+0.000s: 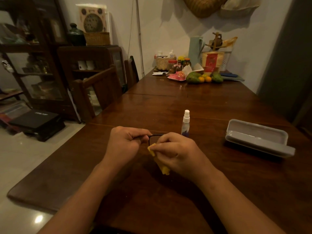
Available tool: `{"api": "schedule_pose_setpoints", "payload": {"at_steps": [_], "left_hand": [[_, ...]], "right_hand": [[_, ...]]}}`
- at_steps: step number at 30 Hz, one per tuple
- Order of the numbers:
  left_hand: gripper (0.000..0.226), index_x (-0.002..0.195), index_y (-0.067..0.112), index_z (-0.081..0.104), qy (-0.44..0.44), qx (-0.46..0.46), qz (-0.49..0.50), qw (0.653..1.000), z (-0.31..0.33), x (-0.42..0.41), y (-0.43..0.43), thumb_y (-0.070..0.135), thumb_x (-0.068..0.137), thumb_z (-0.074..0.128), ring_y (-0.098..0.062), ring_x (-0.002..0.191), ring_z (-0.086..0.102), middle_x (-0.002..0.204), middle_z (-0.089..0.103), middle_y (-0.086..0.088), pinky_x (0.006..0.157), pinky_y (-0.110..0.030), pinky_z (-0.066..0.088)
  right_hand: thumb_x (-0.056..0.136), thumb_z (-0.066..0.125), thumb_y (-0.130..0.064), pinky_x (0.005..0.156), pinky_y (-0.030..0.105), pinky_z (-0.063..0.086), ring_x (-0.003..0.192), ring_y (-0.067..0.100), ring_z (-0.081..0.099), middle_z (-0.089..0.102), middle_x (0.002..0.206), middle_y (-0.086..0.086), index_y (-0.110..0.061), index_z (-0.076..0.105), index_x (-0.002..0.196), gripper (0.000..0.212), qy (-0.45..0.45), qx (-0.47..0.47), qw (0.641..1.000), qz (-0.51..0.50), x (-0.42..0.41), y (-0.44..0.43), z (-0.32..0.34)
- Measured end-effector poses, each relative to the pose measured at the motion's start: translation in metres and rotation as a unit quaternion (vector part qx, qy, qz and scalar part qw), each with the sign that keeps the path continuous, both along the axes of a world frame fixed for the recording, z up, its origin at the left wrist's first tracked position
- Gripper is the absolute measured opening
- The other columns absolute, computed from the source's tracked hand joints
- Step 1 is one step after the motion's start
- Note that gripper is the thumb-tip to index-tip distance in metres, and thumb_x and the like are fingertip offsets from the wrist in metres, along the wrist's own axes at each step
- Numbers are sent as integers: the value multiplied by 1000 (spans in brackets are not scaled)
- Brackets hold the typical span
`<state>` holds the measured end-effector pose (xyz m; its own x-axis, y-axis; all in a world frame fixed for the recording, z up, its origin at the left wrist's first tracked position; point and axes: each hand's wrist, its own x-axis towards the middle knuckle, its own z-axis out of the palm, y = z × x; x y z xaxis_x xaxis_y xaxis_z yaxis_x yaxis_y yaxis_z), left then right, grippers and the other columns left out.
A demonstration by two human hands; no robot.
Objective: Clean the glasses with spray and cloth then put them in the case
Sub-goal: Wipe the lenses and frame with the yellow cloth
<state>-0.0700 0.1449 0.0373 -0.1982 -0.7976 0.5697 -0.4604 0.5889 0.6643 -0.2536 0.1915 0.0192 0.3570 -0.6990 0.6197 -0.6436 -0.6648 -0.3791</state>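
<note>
Your glasses (156, 135) hang above the table (219, 191) between your two hands, their long axis running from your left fingers across to your right; only a thin dark top bar and one downward edge of the frame show, so you cannot tell which way the lenses face; your left hand (125, 144) has its fingers curled tight round the frame's left end; your right hand (177, 152) pinches a yellow cloth (152, 149) against the frame, thumb and fingers close together, the soft crumpled fabric poking out by your fingertips and again below your palm; just beyond your right knuckles stands the spray bottle (186, 120), slim, clear plastic with a white nozzle, upright; well to the right of your right hand lies the case (256, 137), grey, hard, rounded oblong, lid open; the table is dark glossy wood; fruit (202, 77) and jars sit far beyond your fingers.
</note>
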Motion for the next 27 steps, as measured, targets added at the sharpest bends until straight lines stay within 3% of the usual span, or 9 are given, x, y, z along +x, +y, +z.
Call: {"api": "schedule_pose_setpoints", "payload": {"at_steps": [3,8,11,15,20,23,27], "left_hand": [[28,82,7,80,1,13,8,1000,-1,1,-2,-17,75,68,11,65,65,70,71,9,62,-6,48],[29,81,9,81,-8,12,8,1000,-2,0,-4,-17,73,70,16,66,63,70,70,14,62,-4,46],[36,79,15,80,4,31,-4,1000,-2,-2,-1,-18,74,67,12,67,65,68,69,24,64,-8,50],[34,81,11,80,15,36,-18,999,0,-3,2,-20,74,66,9,66,66,70,72,12,65,-14,53],[35,81,16,80,11,40,-13,999,-1,-1,2,-17,76,68,8,65,66,64,69,25,61,-10,50],[29,83,12,80,-11,20,-12,1000,-1,-1,0,-15,76,70,8,69,67,70,70,17,64,-13,54],[27,81,10,80,-16,11,-7,1000,-1,0,-2,-14,75,70,9,68,66,70,71,11,65,-13,52]], "right_hand": [[87,72,-19,72,23,55,92,4,60,63,104,-8,-20,76,105,19,-5,43,999,-32,-7,-4,-1],[85,74,-13,75,20,53,88,3,61,66,97,-6,-18,77,102,18,-92,4,990,-109,-11,-10,-1],[86,72,-13,76,15,51,91,3,60,65,100,-6,-16,75,106,20,-104,-10,991,-87,-4,-7,0],[87,70,-16,75,19,52,91,5,60,63,101,-4,-17,75,107,20,-73,-17,997,-27,4,-2,1],[86,72,-15,73,14,52,89,2,60,64,99,-8,-18,75,105,20,-78,-1,994,-71,-6,-6,0],[87,72,-15,75,12,51,91,2,59,64,100,-7,-18,74,107,20,-95,-15,991,-92,-4,-8,-1],[88,67,-22,75,18,53,94,3,59,61,105,-9,-20,73,109,22,-56,20,998,-21,-1,-5,-3]]}}
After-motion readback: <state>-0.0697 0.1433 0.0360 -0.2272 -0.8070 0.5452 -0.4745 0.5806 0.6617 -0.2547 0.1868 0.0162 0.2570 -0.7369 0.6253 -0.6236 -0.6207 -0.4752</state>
